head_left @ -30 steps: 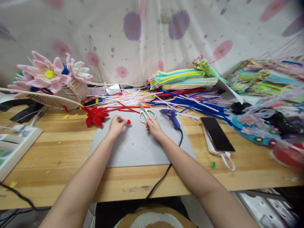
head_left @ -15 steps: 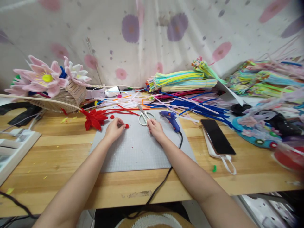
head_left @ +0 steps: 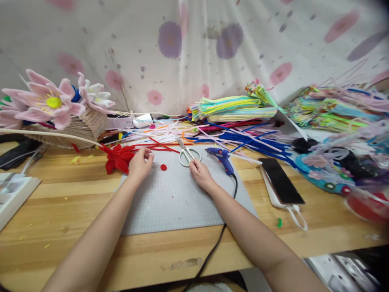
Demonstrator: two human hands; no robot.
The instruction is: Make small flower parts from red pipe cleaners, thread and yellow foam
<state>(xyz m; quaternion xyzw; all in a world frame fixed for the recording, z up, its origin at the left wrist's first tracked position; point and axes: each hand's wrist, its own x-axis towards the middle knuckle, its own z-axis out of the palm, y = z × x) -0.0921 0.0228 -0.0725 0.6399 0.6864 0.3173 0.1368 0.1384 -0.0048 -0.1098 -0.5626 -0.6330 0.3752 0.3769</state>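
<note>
A small red disc [head_left: 163,167] lies flat on the grey cutting mat [head_left: 176,207]. To its left is my left hand [head_left: 141,163], fingers curled together beside the red fuzzy flower [head_left: 119,158]; whatever may be between the fingertips is too small to make out. My right hand [head_left: 199,172] is closed at the lower handle of the white-handled scissors [head_left: 190,155], which rest on the mat with their blades pointing away. The blue glue gun [head_left: 221,158] lies right of the scissors, its black cord running toward the front edge.
Pink flowers [head_left: 53,102] stand at the back left above a power strip [head_left: 18,196]. Loose blue stems [head_left: 258,142] and bundled pastel stems [head_left: 231,107] lie behind the mat. A phone [head_left: 281,180] sits at the right.
My left hand has left the red disc and moved left to the second small red piece, now out of sight. My right hand stays at the scissors. The view has shifted slightly.
</note>
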